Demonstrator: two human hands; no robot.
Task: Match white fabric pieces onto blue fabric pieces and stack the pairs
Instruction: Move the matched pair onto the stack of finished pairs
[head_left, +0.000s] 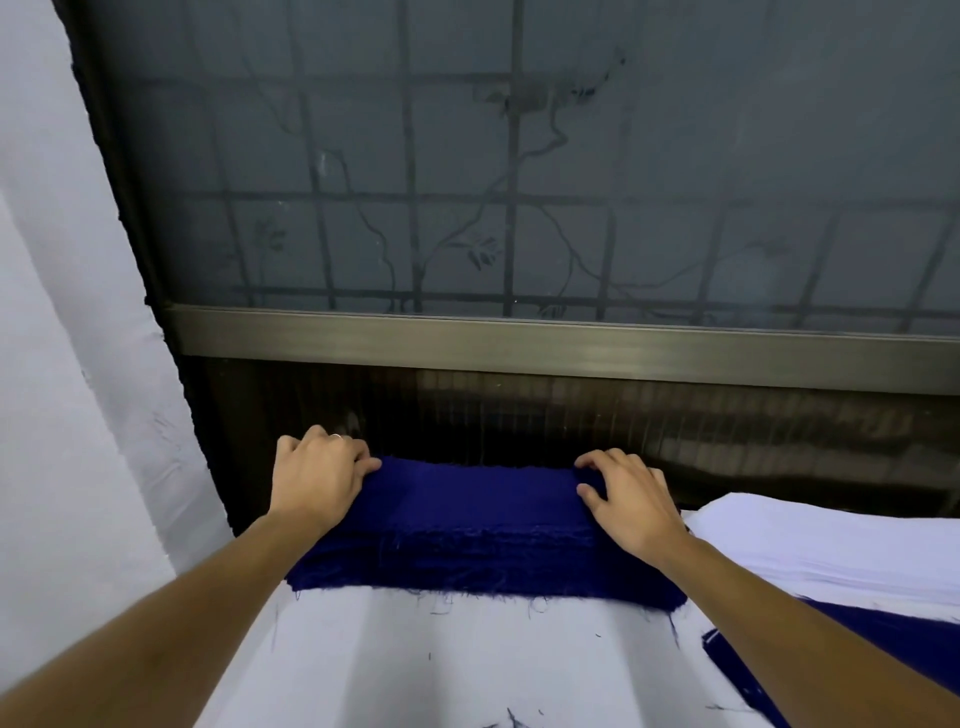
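A thick stack of blue fabric pieces (478, 530) with frayed edges lies on the white-covered table, close to the window. My left hand (317, 478) grips the far left corner of the top blue piece, fingers curled over its edge. My right hand (628, 499) pinches the far right corner of the same piece between thumb and fingers. A pile of white fabric pieces (841, 545) sits to the right of the blue stack. More blue fabric (883, 644) shows below that pile, partly under my right forearm.
The white table cover (467, 660) in front carries loose blue threads. A frosted window with a metal frame (519, 343) stands right behind the stack. A white curtain (67, 364) hangs at the left.
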